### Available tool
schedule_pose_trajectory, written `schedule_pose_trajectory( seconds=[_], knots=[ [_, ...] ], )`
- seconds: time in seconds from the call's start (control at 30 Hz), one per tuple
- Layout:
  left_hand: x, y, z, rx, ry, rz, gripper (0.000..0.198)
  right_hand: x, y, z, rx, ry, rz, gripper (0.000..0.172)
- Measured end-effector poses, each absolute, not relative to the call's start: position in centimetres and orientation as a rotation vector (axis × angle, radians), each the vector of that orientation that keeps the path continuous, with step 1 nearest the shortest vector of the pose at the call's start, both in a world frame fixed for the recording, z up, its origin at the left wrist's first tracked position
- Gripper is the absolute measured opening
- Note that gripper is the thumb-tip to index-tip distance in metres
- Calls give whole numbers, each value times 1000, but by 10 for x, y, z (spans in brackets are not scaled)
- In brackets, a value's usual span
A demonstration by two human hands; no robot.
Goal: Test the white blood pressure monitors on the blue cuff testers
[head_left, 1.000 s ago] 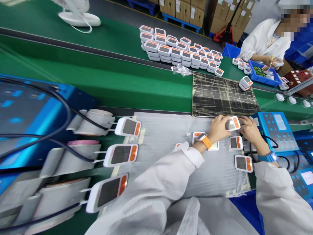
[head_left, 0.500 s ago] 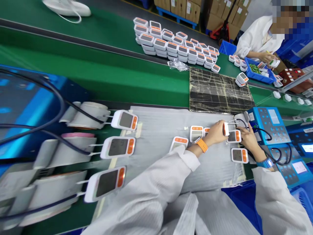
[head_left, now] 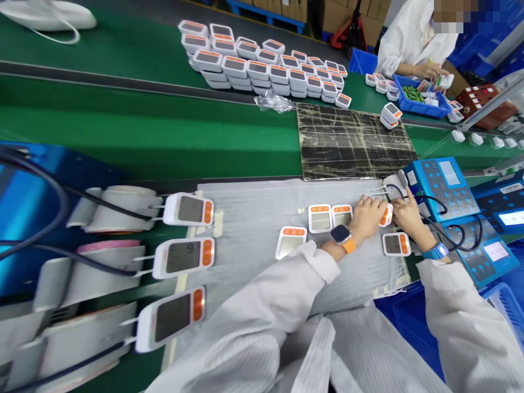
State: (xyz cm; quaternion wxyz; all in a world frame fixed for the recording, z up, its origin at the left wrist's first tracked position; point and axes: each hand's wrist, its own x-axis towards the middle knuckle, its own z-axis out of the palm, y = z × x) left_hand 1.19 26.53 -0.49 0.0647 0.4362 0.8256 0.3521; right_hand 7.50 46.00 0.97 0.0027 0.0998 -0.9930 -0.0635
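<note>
Head view gave me the left hand [head_left: 367, 214] and right hand [head_left: 406, 214] with fingers closed narrowly around a white, orange-trimmed monitor [head_left: 385, 215] standing on edge, near the far right corner of the grey sheet [head_left: 254, 218], just beside a blue control unit [head_left: 442, 188].

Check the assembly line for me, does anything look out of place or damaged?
Two things on the far belt look odd: a crumpled clear plastic bag lies loose beside the stacked white and orange display units, and the black mat is patched all over with yellowed tape strips, so it looks worn.
</note>
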Motion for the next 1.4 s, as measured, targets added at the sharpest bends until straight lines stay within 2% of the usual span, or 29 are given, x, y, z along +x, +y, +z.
schedule_pose_trajectory(
  seconds=[0.07,0.17,0.23,0.37,0.43,0.6,0.77,0.93,1.03,1.17,1.23,1.3,1.4],
  knots=[
    [10,254,2,1211,2473,1121,53,91,461,22,310,-3073,-182,24],
    [11,237,3,1038,2287,1320,82,131,466,38,329,-3074,-147,22],
    [16,231,-3,1039,2126,1442,88,157,467,40,357,-3122,-156,24],
    [41,238,-25,1206,1839,1522,82,185,453,26,354,-3178,-184,34],
    [60,246,-36,1297,1779,1524,81,187,442,16,293,-3147,-198,32],
    [91,257,-46,1417,2026,1459,93,181,432,1,217,-3014,-175,30],
    [72,262,-36,1527,1955,1254,65,178,448,-10,319,-3010,-128,31],
    [54,252,-27,1453,1897,1337,71,179,447,-12,355,-3028,-161,28],
    [50,237,-19,1397,2028,1372,76,179,436,-2,115,-3007,53,25],
    [52,221,-18,1419,2215,1218,83,176,406,11,-200,-2944,794,49],
    [57,219,-28,1407,2209,1229,87,170,384,12,-303,-2956,991,65],
    [65,218,-45,1321,2157,1390,95,164,363,10,-418,-3032,901,73],
    [77,215,-70,1074,2049,1717,119,157,338,5,-553,-3142,597,65]
  ],
)
